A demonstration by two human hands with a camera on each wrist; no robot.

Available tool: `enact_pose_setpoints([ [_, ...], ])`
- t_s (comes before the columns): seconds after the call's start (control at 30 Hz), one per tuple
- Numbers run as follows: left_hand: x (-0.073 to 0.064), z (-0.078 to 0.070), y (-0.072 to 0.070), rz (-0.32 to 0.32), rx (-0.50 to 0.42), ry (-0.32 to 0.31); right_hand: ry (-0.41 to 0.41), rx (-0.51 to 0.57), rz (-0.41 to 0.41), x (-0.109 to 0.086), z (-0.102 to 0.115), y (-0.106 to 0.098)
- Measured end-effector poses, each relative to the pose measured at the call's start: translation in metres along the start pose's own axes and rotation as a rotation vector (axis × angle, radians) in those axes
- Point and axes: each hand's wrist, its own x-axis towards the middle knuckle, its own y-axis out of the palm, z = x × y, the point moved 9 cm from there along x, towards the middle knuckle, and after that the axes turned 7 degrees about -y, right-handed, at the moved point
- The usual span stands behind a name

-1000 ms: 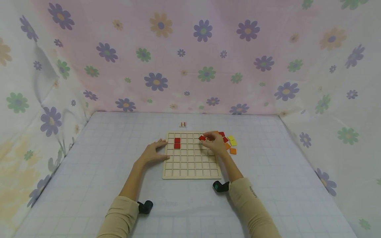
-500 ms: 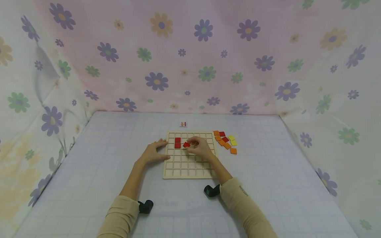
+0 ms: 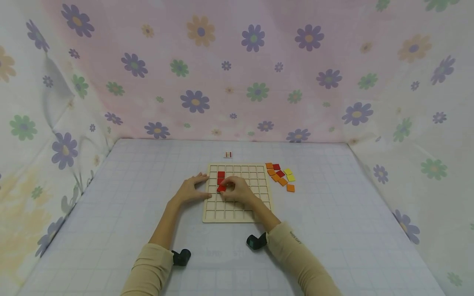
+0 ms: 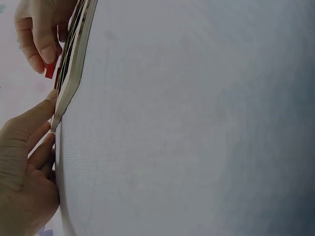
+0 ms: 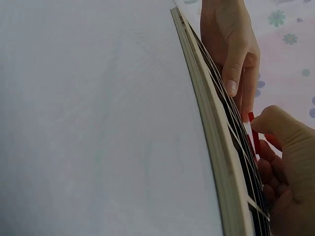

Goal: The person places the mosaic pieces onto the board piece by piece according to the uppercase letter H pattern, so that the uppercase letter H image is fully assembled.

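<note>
A pale wooden grid board (image 3: 238,216) lies on the table. My left hand (image 3: 189,190) rests at its left edge, fingers and thumb spread apart, thumb tip on the rim. Between thumb and fingers my right hand (image 3: 238,191) pinches a red square tile (image 3: 221,189) over the board's left part. In the right wrist view that tile (image 5: 254,133) stands tilted, close over the grid. Two more red tiles (image 3: 221,174) sit in cells of the second column, one above the other, directly beyond the held one.
Right of the board's far corner lie loose orange tiles (image 3: 290,188), yellow tiles (image 3: 291,178) and red tiles (image 3: 276,167). A small printed card (image 3: 228,154) lies behind the board. A flowered cloth (image 3: 237,74) hangs around the table's back and sides.
My right hand has carried the red tile leftward and nearer across the board, from its far right part to just below the two placed red tiles. My left hand has stayed at the edge.
</note>
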Motion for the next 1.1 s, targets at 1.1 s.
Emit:
enact_pose_setpoints([
  [1.1,-0.0021,-0.0012,0.0004,0.004,-0.024,0.000,-0.045,-0.097,0.138,0.0014,0.0060,0.0068],
])
